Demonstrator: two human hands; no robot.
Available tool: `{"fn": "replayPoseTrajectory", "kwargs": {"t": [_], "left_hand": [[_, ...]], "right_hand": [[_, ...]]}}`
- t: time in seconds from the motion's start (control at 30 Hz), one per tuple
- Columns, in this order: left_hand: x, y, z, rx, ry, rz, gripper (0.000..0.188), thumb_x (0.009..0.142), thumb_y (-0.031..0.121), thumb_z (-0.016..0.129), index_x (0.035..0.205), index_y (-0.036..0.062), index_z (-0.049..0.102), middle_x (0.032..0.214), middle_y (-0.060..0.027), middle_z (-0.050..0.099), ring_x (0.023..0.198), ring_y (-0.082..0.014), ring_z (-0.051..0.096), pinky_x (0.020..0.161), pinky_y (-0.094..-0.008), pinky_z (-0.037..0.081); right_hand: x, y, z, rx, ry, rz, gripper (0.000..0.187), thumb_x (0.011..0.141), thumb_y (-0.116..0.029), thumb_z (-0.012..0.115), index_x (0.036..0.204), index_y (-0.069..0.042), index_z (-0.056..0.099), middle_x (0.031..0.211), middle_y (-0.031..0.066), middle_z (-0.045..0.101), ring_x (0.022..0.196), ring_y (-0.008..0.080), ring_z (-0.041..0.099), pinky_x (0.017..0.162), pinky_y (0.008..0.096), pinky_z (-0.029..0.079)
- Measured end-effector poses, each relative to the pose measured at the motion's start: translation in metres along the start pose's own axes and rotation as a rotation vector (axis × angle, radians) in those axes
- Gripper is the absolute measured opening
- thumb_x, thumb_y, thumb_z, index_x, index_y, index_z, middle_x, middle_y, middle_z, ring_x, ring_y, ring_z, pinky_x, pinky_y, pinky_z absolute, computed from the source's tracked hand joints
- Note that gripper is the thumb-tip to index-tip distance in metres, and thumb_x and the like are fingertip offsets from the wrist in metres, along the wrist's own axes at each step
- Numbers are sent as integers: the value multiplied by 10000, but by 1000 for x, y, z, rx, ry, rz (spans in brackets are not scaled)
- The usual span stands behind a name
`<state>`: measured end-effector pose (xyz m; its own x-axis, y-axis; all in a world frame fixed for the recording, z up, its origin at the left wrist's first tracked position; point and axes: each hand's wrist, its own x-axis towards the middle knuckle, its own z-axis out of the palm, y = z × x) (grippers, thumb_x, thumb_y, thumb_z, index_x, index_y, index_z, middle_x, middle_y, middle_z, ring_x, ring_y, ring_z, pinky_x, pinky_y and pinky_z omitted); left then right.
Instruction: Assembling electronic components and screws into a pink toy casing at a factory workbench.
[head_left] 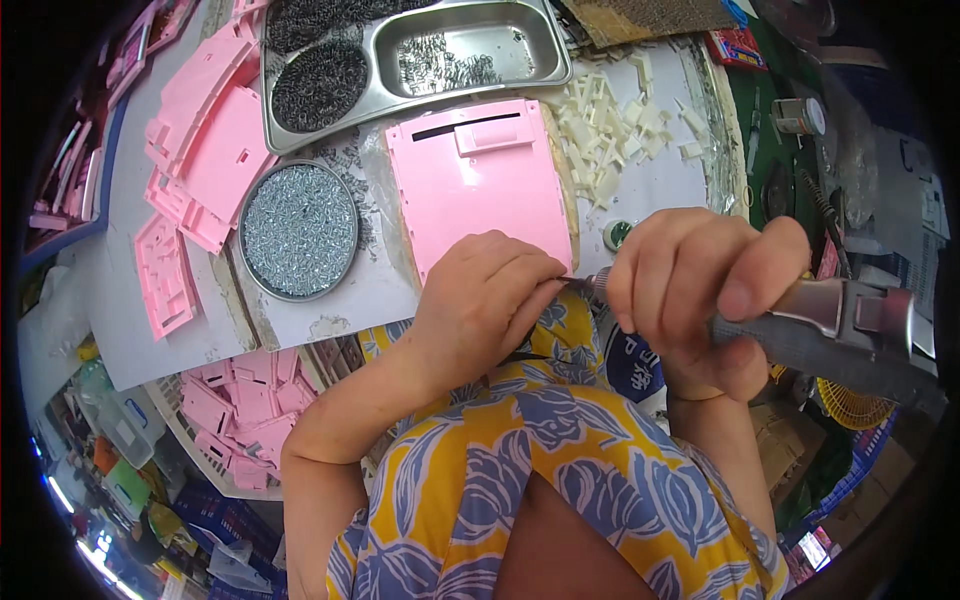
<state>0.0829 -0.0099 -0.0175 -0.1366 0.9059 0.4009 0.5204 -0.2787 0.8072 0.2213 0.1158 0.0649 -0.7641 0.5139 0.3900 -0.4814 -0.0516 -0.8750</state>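
Observation:
My right hand (690, 285) is wrapped round a grey and silver power screwdriver (835, 340), which points left. Its thin bit reaches the fingertips of my left hand (475, 305). Those fingertips are pressed together at the bit's end; any small part between them is hidden. A pink plastic panel (480, 200) lies under the left hand's fingers at its near edge. The panel has a dark slot and a raised pink tab (495, 135) near its far end.
Left of the panel stands a round dish (298, 230) of small silver screws. Behind it, a metal tray (470, 95) holds dark springs. Cream plastic pieces (610, 135) lie to the right. Pink parts (215, 150) pile at left; a basket (235, 485) below holds more.

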Motion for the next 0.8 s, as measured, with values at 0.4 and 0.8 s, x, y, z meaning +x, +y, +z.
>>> {"fn": "replayPoseTrajectory", "kwargs": {"t": [0.4, 0.8], "left_hand": [[-4, -38, -78, 561, 299, -244, 198, 787, 118, 781, 957, 52, 706, 1023, -102, 679, 965, -293, 629, 845, -422, 470], [-39, -62, -123, 831, 119, -478, 131, 899, 160, 689, 834, 50, 660, 906, -90, 630, 936, -297, 569, 845, -431, 388]], "right_hand": [[13, 43, -31, -9, 62, -130, 298, 913, -45, 657, 1096, -50, 421, 698, 82, 553, 564, 148, 493, 562, 334, 478], [23, 56, -32, -231, 48, -22, 204, 931, -110, 618, 1023, -103, 436, 609, 30, 480, 523, 131, 454, 554, 333, 453]]}}
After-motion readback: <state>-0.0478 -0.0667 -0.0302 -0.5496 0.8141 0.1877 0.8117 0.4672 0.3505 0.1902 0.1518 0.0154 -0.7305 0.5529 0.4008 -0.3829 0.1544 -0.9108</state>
